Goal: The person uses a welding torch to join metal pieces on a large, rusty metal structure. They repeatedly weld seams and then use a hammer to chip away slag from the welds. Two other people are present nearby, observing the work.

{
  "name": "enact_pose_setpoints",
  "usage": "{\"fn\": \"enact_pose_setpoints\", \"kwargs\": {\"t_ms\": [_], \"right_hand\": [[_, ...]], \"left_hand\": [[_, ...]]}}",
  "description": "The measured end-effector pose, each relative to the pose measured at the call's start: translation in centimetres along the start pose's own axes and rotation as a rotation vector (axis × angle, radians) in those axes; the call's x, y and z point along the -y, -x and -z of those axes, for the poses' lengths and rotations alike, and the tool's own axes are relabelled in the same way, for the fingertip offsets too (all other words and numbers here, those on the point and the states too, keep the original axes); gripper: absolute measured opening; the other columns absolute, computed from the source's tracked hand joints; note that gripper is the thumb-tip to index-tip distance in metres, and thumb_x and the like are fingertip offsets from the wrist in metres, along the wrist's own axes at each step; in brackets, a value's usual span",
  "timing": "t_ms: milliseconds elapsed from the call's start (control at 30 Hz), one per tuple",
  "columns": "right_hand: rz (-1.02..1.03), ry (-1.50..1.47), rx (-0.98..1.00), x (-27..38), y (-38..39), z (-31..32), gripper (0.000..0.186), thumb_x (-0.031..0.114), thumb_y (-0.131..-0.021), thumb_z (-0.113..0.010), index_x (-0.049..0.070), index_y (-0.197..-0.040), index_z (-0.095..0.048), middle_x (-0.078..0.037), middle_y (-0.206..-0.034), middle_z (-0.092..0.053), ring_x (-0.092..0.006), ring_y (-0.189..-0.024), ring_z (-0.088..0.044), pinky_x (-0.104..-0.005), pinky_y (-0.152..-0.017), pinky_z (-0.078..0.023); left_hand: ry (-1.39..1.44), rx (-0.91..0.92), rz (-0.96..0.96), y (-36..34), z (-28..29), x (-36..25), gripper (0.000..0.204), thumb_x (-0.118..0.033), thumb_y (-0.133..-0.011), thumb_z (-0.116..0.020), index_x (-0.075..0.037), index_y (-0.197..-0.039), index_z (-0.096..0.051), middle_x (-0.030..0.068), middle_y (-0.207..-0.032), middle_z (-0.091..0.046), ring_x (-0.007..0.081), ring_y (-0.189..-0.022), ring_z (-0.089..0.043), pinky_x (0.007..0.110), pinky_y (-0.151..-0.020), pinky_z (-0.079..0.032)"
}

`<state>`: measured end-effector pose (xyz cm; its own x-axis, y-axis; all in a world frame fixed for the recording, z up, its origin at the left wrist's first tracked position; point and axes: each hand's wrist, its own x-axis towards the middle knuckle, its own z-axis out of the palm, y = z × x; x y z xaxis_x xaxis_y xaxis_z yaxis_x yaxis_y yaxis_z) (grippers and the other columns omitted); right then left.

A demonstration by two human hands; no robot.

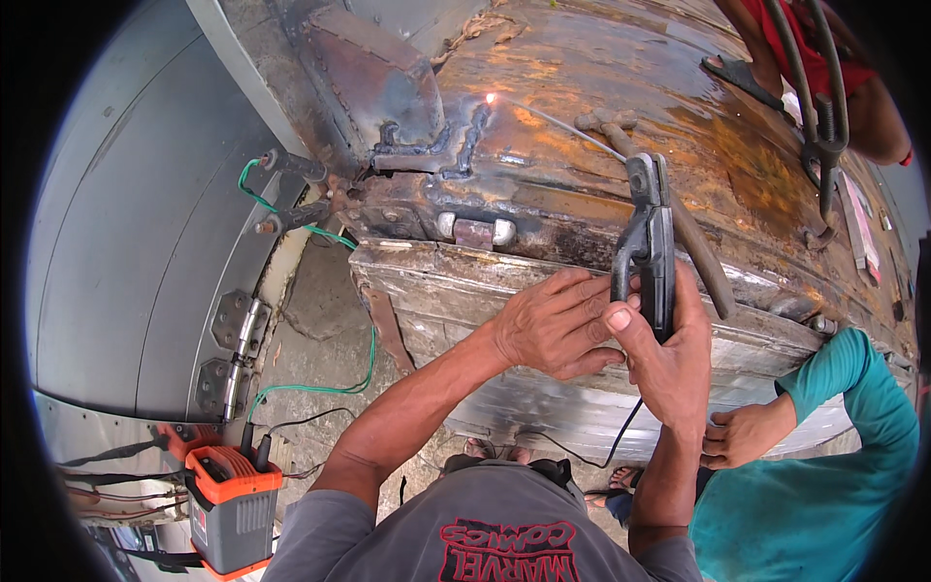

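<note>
My right hand is closed round the dark handle of a welding electrode holder, its thumb lying on top. The bent fingers of my left hand press against the holder's left side, partly hidden behind it. From the holder's jaws a thin welding rod reaches far left, and its tip glows bright at the rusty metal bed. Beside that tip runs a dark, rough weld seam. A hammer lies on the bed, its handle passing to the right of the holder.
An orange and grey welding machine stands lower left, with green cable running from it. A co-worker's teal sleeve and hand are close on my right. Another person's foot and a metal fork-shaped bar are far right.
</note>
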<state>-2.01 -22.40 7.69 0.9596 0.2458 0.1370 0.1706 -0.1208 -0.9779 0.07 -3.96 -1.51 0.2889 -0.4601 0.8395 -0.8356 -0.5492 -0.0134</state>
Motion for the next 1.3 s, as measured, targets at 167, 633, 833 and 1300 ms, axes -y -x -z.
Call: {"fn": "enact_pose_setpoints", "kwargs": {"t_ms": [167,633,833,1300], "right_hand": [[0.027,0.011,0.003,-0.07,-0.04,0.04,0.063,0.027,-0.086,-0.089,-0.001,-0.136,-0.060,-0.008,-0.108,-0.069,-0.0127,-0.091,-0.063,-0.0295,-0.083,-0.053],[0.043,0.015,0.023,-0.36,-0.15,0.32,0.065,0.029,-0.087,-0.089,0.000,-0.137,-0.060,-0.008,-0.108,-0.070,-0.0138,-0.094,-0.064,-0.0303,-0.085,-0.054],[0.017,0.009,0.035,-0.16,-0.09,0.39,0.065,0.029,-0.087,-0.089,0.000,-0.137,-0.060,-0.009,-0.109,-0.069,-0.0145,-0.096,-0.064,-0.0309,-0.086,-0.054],[0.025,0.050,0.035,0.17,-0.09,0.39,0.063,0.029,-0.087,-0.088,0.000,-0.134,-0.061,-0.008,-0.107,-0.069,-0.0136,-0.093,-0.063,-0.0299,-0.084,-0.053]], "left_hand": [[0.009,0.009,-0.003,-0.02,0.10,-0.03,0.066,-0.031,-0.086,-0.081,0.009,-0.135,-0.065,0.0205,-0.133,-0.070,0.0351,-0.123,-0.069,0.048,-0.105,-0.052],[0.005,-0.032,-0.006,-0.11,-0.09,-0.03,0.067,-0.036,-0.083,-0.084,0.003,-0.134,-0.065,0.0203,-0.134,-0.068,0.0330,-0.120,-0.068,0.045,-0.096,-0.053],[0.006,-0.022,0.000,-0.18,-0.12,-0.10,0.066,-0.036,-0.083,-0.083,0.003,-0.133,-0.065,0.0198,-0.131,-0.069,0.0333,-0.119,-0.068,0.046,-0.097,-0.053],[0.008,0.009,-0.014,0.16,-0.03,0.01,0.064,-0.030,-0.086,-0.082,0.007,-0.136,-0.065,0.0197,-0.136,-0.070,0.0330,-0.123,-0.070,0.048,-0.105,-0.054]]}}
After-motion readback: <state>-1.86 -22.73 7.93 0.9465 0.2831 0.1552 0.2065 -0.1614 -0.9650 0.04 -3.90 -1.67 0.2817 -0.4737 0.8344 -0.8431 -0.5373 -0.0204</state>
